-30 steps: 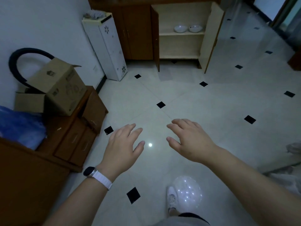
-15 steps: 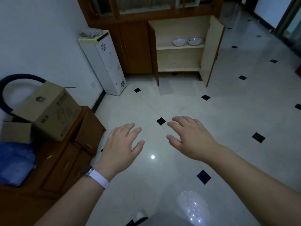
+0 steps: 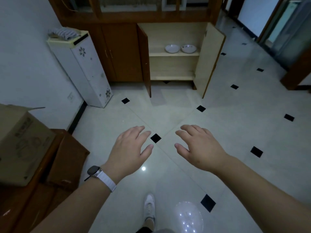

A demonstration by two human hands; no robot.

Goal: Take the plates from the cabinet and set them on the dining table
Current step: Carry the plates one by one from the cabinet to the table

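Two white plates, the left plate (image 3: 172,48) and the right plate (image 3: 188,48), sit side by side on the upper shelf of the open wooden cabinet (image 3: 174,54) at the far wall. Both cabinet doors stand open. My left hand (image 3: 129,150), with a white-strapped watch on the wrist, and my right hand (image 3: 198,147) are held out in front of me over the tiled floor, palms down, fingers relaxed and holding nothing. Both hands are well short of the cabinet. The dining table is out of view.
A white water dispenser (image 3: 82,69) stands against the left wall beside the cabinet. A cardboard box (image 3: 21,145) rests on a low brown wooden unit (image 3: 67,158) at my left. My white shoe (image 3: 149,207) shows on the light floor (image 3: 235,132) with black diamond tiles.
I have moved forward toward the cabinet, which now looks larger and closer. The box and wooden unit have slid back to my left. Both hands stay open and outstretched.
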